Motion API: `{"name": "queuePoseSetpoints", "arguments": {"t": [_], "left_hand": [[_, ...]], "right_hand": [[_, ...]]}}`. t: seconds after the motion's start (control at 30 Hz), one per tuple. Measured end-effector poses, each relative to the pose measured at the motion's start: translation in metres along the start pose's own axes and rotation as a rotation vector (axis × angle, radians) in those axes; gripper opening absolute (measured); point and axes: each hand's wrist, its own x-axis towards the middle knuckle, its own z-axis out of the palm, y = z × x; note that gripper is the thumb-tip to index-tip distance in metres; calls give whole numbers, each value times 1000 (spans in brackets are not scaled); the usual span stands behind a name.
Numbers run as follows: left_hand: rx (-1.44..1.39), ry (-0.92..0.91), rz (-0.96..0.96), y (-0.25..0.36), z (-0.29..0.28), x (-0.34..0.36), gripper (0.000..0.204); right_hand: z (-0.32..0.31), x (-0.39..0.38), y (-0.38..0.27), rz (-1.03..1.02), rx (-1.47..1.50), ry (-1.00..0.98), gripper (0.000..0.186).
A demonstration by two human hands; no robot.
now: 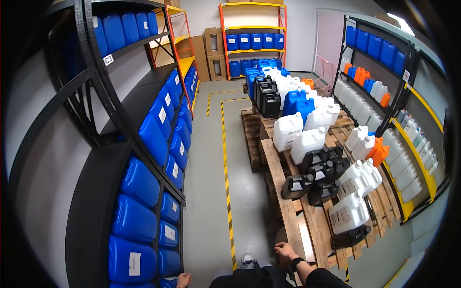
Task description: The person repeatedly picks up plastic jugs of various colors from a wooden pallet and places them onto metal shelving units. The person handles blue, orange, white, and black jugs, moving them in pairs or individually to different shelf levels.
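My left hand (184,280) shows at the lower edge, fingers loosely curled, beside blue jerrycans (132,259) on the black left shelf; whether it holds anything is hidden. My right hand (284,249) hangs with curled fingers and nothing visible in them, beside the near edge of a wooden pallet stack (276,182). On those pallets stand black jugs (321,173), white jugs (349,213), an orange jug (378,152) and, farther back, blue jugs (295,101).
Black racking (77,206) lines the left, a red-and-yellow rack (254,50) the back, racks of assorted containers (372,108) the right. A yellow-black floor tape (225,168) runs along the aisle. Cardboard (197,62) leans at the back wall.
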Motion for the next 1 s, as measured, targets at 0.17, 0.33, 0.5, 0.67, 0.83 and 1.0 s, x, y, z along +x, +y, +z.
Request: {"name": "queuePoseSetpoints", "arguments": {"t": [0.17, 0.33, 0.5, 0.67, 0.83, 1.0], "left_hand": [[-343, -155, -501, 12, -7, 55, 33], [-307, -235, -496, 21, -12, 104, 27], [-346, -384, -400, 55, -49, 228, 28], [-313, -314, -497, 111, -95, 438, 22], [-172, -123, -109, 249, -113, 651, 21], [-145, -140, 162, 378, -108, 800, 19]], "right_hand": [[17, 89, -100, -56, -130, 15, 33], [36, 174, -176, -125, -428, 30, 37], [18, 258, -197, 92, -262, 92, 41], [12, 294, -234, 425, 298, 159, 14], [47, 326, -280, 501, 279, 173, 10], [68, 408, -265, 614, 309, 115, 18]]}}
